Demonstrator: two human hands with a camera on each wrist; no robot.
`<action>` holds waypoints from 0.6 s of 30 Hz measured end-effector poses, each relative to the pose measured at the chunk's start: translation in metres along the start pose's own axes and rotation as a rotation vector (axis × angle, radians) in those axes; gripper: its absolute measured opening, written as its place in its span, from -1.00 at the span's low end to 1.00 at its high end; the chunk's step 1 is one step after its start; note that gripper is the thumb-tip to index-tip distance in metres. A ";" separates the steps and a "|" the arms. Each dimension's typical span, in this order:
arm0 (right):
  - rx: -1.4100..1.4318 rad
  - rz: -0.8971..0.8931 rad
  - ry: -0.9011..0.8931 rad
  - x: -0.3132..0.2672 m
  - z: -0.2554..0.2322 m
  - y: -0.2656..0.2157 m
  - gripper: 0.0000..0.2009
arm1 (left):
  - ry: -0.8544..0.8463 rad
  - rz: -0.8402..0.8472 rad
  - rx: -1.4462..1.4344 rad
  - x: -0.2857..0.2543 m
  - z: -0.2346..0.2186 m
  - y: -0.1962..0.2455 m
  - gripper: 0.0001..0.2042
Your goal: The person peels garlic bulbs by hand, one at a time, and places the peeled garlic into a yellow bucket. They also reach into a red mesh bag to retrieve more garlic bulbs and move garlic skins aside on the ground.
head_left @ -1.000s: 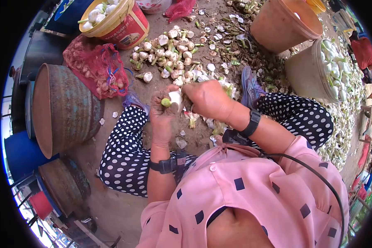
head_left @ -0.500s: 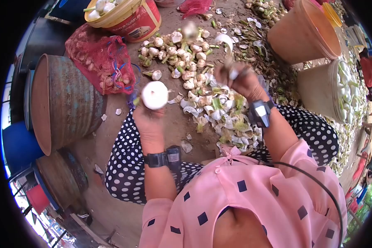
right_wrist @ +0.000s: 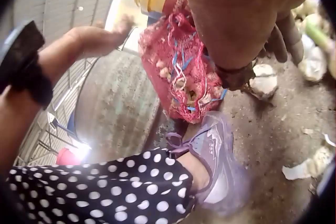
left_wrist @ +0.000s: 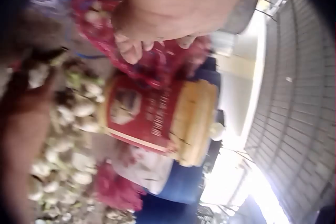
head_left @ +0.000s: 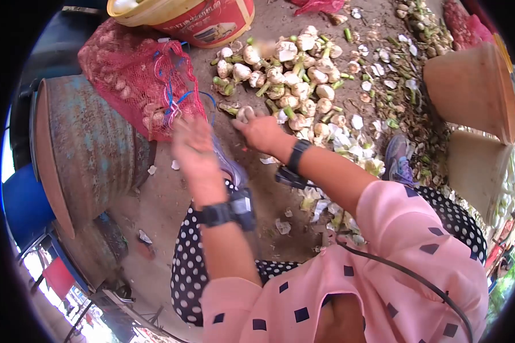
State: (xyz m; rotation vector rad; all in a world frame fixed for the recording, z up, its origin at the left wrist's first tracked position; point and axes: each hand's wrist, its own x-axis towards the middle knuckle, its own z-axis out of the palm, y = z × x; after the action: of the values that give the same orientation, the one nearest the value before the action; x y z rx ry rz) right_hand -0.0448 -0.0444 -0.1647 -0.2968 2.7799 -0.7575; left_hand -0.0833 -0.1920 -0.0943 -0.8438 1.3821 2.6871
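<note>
In the head view my left hand is blurred and loosely spread beside the red mesh bag, with nothing in it. From the left wrist its fingers overlap the bag. My right hand reaches down to a single garlic bulb at the near left of the garlic pile. Its thumb and fingers pinch that bulb. The right wrist view shows the same bulb pale and dirty, close to the ground at the darkened fingertips. A white round bulb shows at the yellow bucket's rim.
A red-and-yellow bucket stands behind the mesh bag. At the left is a rusty drum. An orange bucket and a whitish bucket stand at the right. Peels litter the ground near a purple shoe.
The white trimmed bulb has left my left hand, whose fingers have loosened. My right hand has moved left to the loose garlic bulb. The head view has shifted.
</note>
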 end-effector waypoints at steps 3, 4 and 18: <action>-0.167 0.019 0.068 0.048 0.036 0.013 -0.68 | 0.237 -0.384 0.147 -0.006 -0.050 -0.082 -0.49; -0.123 0.055 0.019 0.056 0.047 0.023 -0.64 | 0.183 -0.453 0.123 -0.010 -0.058 -0.097 -0.45; 1.697 0.403 0.176 -0.129 -0.099 0.026 -0.62 | -0.646 0.290 0.668 -0.129 0.043 -0.072 -0.33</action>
State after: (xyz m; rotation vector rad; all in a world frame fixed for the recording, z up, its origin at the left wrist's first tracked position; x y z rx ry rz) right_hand 0.0455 0.0573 -0.0722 0.6230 1.2919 -2.5071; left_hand 0.0250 -0.0854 -0.0684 0.2659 2.0660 2.0610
